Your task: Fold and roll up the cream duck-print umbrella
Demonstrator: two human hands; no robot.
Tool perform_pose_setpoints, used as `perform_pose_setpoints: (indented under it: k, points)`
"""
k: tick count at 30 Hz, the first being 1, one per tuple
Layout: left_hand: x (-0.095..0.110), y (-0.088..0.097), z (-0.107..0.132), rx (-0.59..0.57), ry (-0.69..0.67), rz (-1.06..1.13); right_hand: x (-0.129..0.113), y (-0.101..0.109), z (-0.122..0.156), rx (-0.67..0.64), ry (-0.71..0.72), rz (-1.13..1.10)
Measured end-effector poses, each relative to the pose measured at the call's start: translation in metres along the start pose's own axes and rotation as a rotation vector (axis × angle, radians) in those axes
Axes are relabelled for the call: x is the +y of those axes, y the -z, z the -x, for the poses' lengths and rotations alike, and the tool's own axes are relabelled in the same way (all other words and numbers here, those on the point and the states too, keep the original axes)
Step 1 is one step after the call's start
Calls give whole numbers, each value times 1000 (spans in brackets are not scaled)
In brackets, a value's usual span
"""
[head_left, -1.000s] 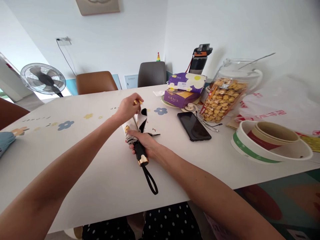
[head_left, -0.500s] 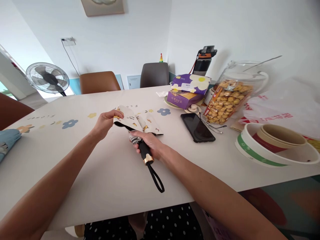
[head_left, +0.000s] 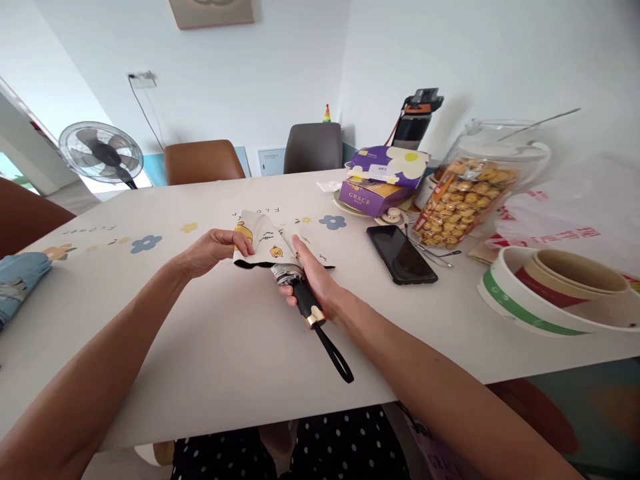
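A folding umbrella (head_left: 273,243) is collapsed above the near part of the table, its cream canopy printed with yellow cartoon figures and black lettering. My right hand (head_left: 315,277) wraps around it where the black handle (head_left: 306,300) meets the gathered fabric, thumb lying up along the canopy. A gold-coloured ring ends the handle, and a black wrist strap (head_left: 335,353) hangs from it toward me. My left hand (head_left: 217,252) pinches the left edge of the canopy between thumb and fingers. The canopy's underside is dark and mostly hidden.
Right of the umbrella lie a black phone (head_left: 401,255) and glasses (head_left: 435,252). Behind them are purple tissue packs (head_left: 375,197), a jar of snacks (head_left: 465,200) and a bottle (head_left: 414,123). Paper bowls (head_left: 525,310) stand at right; blue fabric (head_left: 20,283) lies far left.
My right hand has shifted slightly right with the umbrella, its thumb now raised onto the canopy. The left hand has spread the canopy flap flatter, and the strap swings right.
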State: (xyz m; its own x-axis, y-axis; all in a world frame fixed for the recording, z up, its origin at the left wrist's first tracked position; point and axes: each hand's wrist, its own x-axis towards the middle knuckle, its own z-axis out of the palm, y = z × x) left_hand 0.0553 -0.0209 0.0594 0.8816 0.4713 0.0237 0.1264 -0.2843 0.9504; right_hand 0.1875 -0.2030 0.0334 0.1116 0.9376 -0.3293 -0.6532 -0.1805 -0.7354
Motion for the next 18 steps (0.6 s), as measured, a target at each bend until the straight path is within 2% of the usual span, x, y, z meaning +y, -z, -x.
perform_pose_setpoints:
  k: [5, 8, 9, 10, 11, 13, 15, 16, 17, 18]
  points:
    - [-3, 4, 5, -144, 69, -100, 2, -3, 2, 152, -35, 141]
    - [-3, 6, 6, -260, 182, -115, 1, -6, 4, 214, -15, 227]
    - [-2, 7, 6, -265, 223, -126, 0, -6, 4, 238, -1, 248]
    - [-2, 8, 6, -228, 251, -147, 0, -6, 4, 259, 8, 268]
    - [0, 9, 5, -137, 258, -172, -1, -6, 4, 280, 13, 288]
    - [3, 8, 3, 168, 191, -190, 0, -6, 4, 309, 22, 325]
    - [8, 0, 0, 473, 36, -138, 2, -8, 3, 314, 26, 355]
    - [10, -7, -1, 564, -37, -97, 4, -9, 3, 314, 30, 369]
    - [11, -17, -2, 607, -100, -60, 6, -10, 3, 316, 34, 380]
    - [11, -28, -3, 603, -114, -43, 9, -12, 2, 323, 40, 392]
